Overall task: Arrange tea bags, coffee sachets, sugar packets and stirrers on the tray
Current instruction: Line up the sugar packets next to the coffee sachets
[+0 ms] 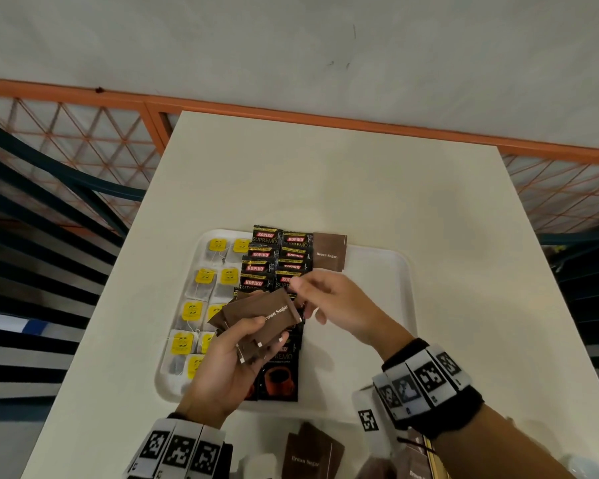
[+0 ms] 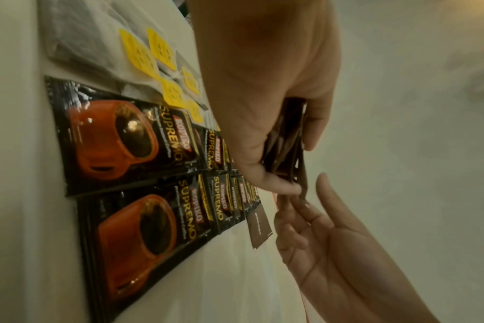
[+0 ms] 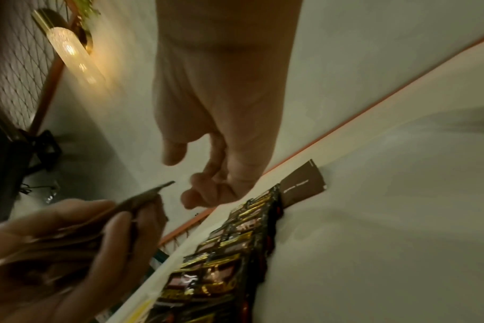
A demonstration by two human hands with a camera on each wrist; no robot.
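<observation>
Your left hand [image 1: 227, 354] grips the sugar packets [image 1: 256, 314]; your empty right hand [image 1: 329, 302] reaches. Next, lay one below the packet [image 1: 329, 252] at the tray's [image 1: 388, 271] far edge.

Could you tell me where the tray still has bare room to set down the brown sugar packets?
The tray is bare on its right side, from the single brown sugar packet and the coffee sachets across to the right rim. The left side is crowded: tea bags fill it, sachets beside them. The left hand grips the stack of packets; the right hand reaches for it.

Left hand [image 1: 227, 361] grips brown sugar packets [image 1: 256, 318] above tray [image 1: 388, 271]; right hand [image 1: 336, 305] just beside them, fingers loosely curled.
</observation>
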